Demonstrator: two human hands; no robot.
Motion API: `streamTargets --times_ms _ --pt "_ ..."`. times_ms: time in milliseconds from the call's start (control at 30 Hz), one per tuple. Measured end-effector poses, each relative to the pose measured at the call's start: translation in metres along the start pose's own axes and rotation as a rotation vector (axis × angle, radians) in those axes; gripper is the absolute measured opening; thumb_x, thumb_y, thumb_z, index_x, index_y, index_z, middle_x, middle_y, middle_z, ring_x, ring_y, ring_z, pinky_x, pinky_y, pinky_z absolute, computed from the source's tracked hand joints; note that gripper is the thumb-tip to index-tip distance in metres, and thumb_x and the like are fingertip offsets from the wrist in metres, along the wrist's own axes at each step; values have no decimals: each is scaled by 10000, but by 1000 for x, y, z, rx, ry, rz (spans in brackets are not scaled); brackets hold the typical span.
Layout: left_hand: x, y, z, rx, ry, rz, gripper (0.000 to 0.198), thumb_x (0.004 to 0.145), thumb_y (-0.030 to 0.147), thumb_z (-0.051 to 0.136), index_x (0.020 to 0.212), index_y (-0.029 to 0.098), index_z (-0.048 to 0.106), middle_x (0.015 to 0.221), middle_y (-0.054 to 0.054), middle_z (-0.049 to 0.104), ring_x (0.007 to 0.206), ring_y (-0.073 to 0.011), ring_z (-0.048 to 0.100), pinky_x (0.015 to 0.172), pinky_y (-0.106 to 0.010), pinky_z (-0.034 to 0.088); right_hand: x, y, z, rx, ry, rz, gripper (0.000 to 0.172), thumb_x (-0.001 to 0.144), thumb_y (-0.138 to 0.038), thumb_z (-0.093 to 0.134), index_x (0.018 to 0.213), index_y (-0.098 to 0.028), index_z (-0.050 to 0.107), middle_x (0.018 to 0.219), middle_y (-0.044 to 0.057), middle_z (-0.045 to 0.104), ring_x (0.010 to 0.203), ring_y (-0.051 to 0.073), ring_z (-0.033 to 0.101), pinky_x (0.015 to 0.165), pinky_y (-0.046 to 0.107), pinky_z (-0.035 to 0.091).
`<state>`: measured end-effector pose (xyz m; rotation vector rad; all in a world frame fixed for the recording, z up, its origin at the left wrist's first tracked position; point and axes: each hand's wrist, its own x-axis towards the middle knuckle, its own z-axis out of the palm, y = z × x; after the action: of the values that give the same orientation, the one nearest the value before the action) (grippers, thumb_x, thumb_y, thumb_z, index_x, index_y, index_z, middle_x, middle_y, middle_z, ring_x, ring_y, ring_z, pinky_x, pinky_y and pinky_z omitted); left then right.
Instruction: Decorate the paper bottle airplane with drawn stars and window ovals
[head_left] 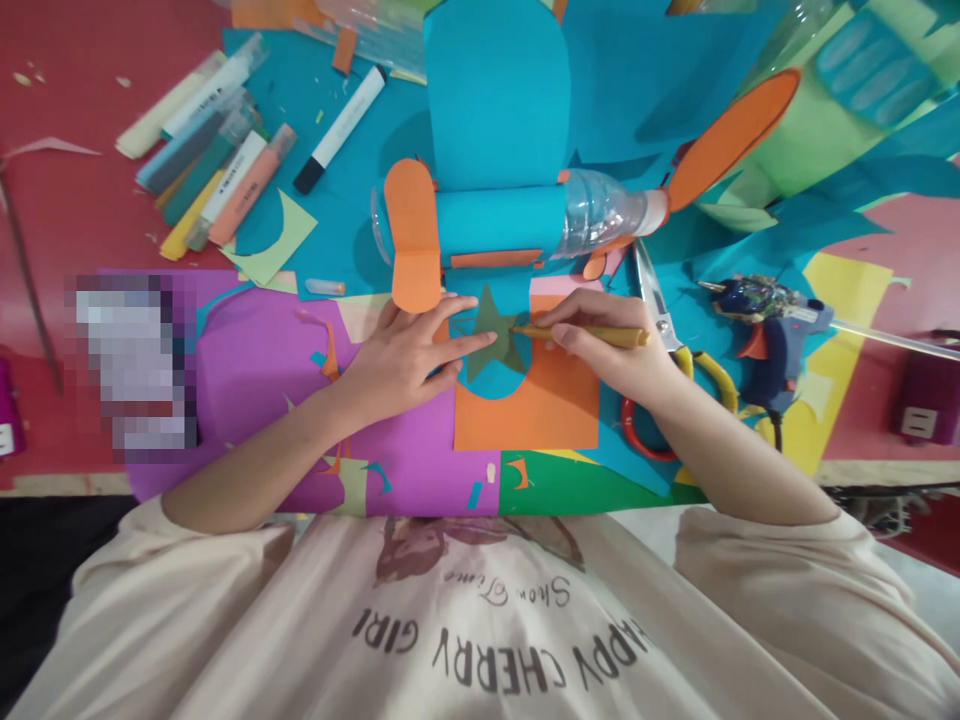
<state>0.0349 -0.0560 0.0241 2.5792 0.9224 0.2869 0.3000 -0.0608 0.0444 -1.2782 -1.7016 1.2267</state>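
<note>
A plastic bottle airplane [501, 222], wrapped in blue paper with orange paper pieces, lies across the middle. On its near blue wing [495, 388] is an olive-coloured star [489, 345]. My left hand [409, 350] lies flat with fingers spread, its fingertips on the wing and the star's left side. My right hand [611, 340] grips a yellow-brown marker [600, 335], and the marker's tip meets the star's right side. Beneath the wing lies an orange paper sheet [555, 410]. Scissors [667, 340] with red and yellow handles lie partly behind my right hand.
Several markers [210, 150] lie at the upper left, with a black-capped marker [341, 130] nearby. A hot glue gun [780, 350] rests at the right, its cord hanging nearer me. A blurred-out phone-like object [135, 365] is at the left. Purple paper [255, 350] and scraps cover the table.
</note>
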Motion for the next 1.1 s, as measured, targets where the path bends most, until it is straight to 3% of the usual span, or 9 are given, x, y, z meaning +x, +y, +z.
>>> streamTargets --times_ms 200,333,667,1100 --pt "0 0 0 20 -8 5 411 1021 222 457 1411 320 538 1484 -107 455 1364 -325 455 1075 -554 432 0 -1 -2 2 -34 21 128 842 -261 609 765 -189 680 638 2 638 535 108 546 486 233 409" --pt "-1 0 1 29 23 25 396 1026 218 433 1389 308 564 1471 -121 472 1340 -334 480 1032 -556 464 1 -2 -1 9 17 27 114 823 -238 602 766 -193 690 646 1 636 550 113 555 488 236 416" --pt "0 0 2 18 -9 -8 405 1021 230 446 1395 330 564 1487 -110 465 1358 -339 466 1054 -557 448 2 -3 1 23 -2 1 149 856 -273 596 878 -205 727 887 38 758 712 150 672 614 271 532" --pt "0 1 1 75 -6 -4 398 1020 218 453 1383 323 576 1469 -116 484 1333 -330 498 1022 -540 479 1 1 3 41 5 -26 169 849 -377 709 846 -207 710 820 35 747 727 155 692 634 258 541"
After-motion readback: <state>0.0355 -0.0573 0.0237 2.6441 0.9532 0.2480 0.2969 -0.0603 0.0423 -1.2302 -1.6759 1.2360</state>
